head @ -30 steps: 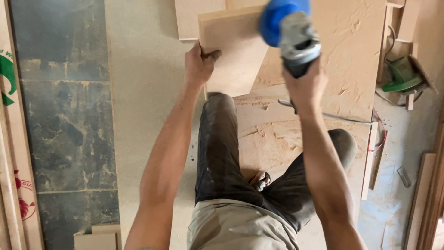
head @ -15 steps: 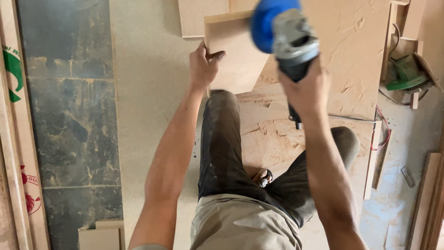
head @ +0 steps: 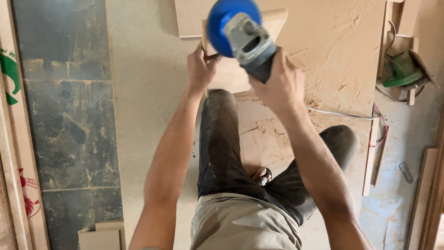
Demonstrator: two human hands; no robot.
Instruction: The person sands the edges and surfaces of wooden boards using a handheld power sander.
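My left hand (head: 200, 68) grips the near left edge of a small tan wooden board (head: 273, 24) that stands tilted above my knee. An angle grinder (head: 247, 41) with a grey head and a blue disc guard (head: 224, 23) is held in my right hand (head: 277, 83). The grinder hangs over the middle of the board and hides most of it. Its white cord (head: 337, 114) trails off to the right across the floor.
I sit on a large tan sheet (head: 342, 55) covered in sawdust, my legs in dark trousers (head: 222, 153). A green power tool (head: 401, 71) lies at the right among wood strips (head: 372, 157). A dark stone floor (head: 69, 120) lies to the left, small offcuts (head: 99, 236) below it.
My right hand has swung the grinder to the left, from the board's right side to over its middle. My left hand keeps its hold on the board.
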